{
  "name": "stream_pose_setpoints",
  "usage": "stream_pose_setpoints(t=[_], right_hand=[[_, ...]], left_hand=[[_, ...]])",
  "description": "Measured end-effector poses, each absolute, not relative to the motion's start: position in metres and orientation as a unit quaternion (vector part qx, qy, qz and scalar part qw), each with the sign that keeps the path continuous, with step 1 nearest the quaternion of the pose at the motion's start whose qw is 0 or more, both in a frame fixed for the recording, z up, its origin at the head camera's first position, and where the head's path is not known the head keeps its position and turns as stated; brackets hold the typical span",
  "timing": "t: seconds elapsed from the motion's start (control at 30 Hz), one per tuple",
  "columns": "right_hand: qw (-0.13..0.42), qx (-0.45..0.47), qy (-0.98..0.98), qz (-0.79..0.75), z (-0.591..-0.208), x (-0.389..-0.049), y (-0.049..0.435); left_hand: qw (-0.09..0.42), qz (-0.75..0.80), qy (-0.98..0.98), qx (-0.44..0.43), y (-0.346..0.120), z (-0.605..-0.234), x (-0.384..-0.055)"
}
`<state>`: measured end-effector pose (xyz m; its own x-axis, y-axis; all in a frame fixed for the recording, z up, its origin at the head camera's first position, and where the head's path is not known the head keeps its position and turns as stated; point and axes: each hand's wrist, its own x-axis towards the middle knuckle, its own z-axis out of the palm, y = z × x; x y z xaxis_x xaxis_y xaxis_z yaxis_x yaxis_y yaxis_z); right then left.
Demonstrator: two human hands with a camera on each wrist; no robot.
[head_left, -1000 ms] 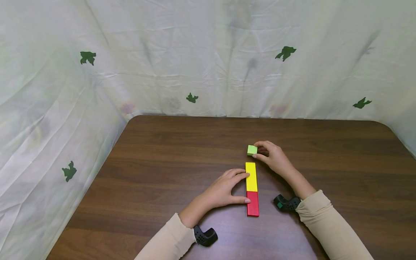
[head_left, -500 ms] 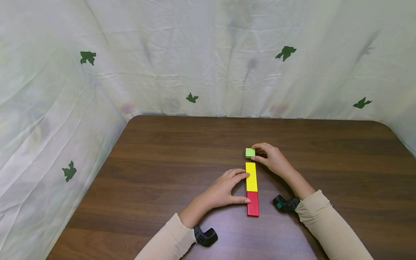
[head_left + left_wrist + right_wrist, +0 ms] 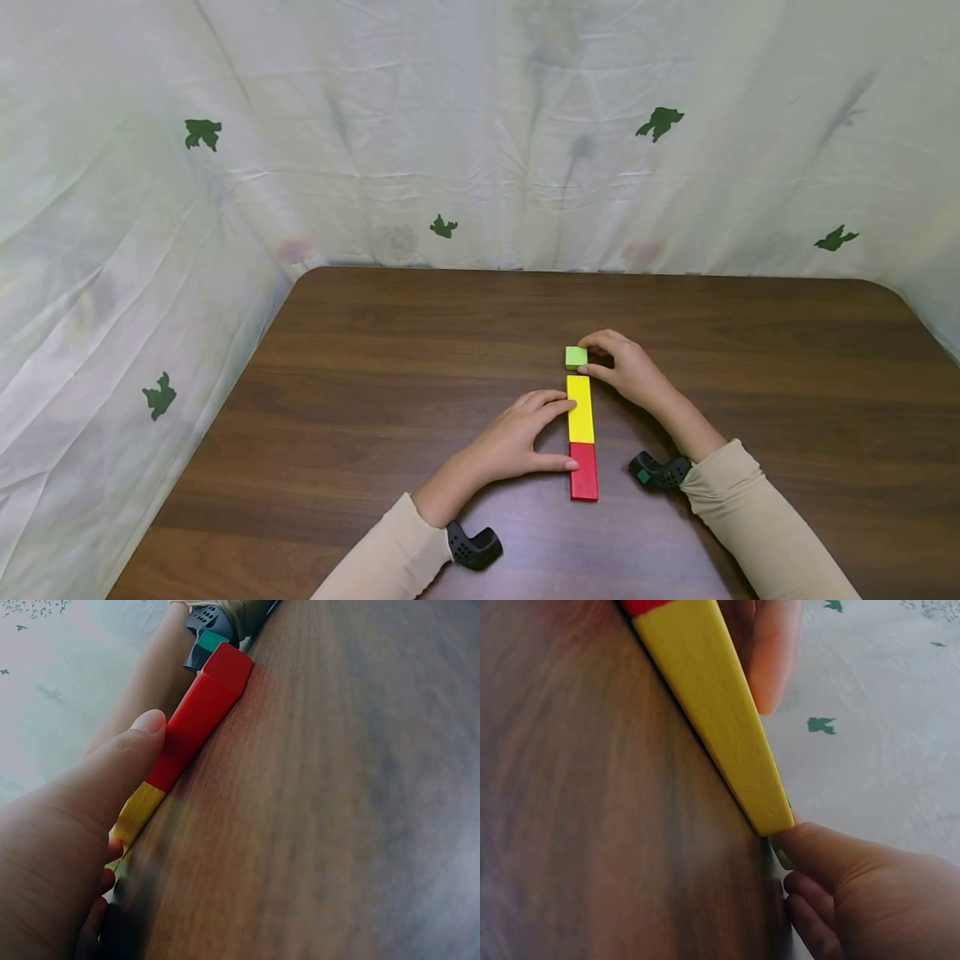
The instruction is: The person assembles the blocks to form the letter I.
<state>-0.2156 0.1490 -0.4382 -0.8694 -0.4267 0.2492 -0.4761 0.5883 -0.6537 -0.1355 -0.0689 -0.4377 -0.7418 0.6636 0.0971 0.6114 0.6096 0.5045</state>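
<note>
Two oblong blocks lie end to end on the brown table, a yellow block (image 3: 581,421) farther away and a red block (image 3: 585,483) nearer. My left hand (image 3: 506,440) rests along their left side, its thumb touching the red block and its index fingertip on the yellow one. Just beyond the yellow block's far end, my right hand (image 3: 633,375) pinches a small light green block (image 3: 575,357) between thumb and fingers. A narrow gap shows between green and yellow in the head view. In the right wrist view the yellow block (image 3: 705,705) hides most of the green one.
The wooden table (image 3: 375,333) reaches back to a pale curtain (image 3: 495,150) with dark green leaf-like shapes. Black wrist cameras sit on both wrists, the right camera (image 3: 660,470) close over the table to the right of the red block.
My right hand has drawn the green block toward me and slightly left, narrowing its gap to the yellow block. The left hand and the red and yellow blocks have stayed put.
</note>
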Motion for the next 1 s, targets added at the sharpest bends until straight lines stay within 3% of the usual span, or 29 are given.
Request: stream_pose_setpoints(t=[1.0], right_hand=[[0.028,0.252,-0.889,0.381,-0.4387,-0.2148,0.1501]], left_hand=[[0.06,0.268,0.895,0.351,-0.0694,-0.4371,-0.1357]])
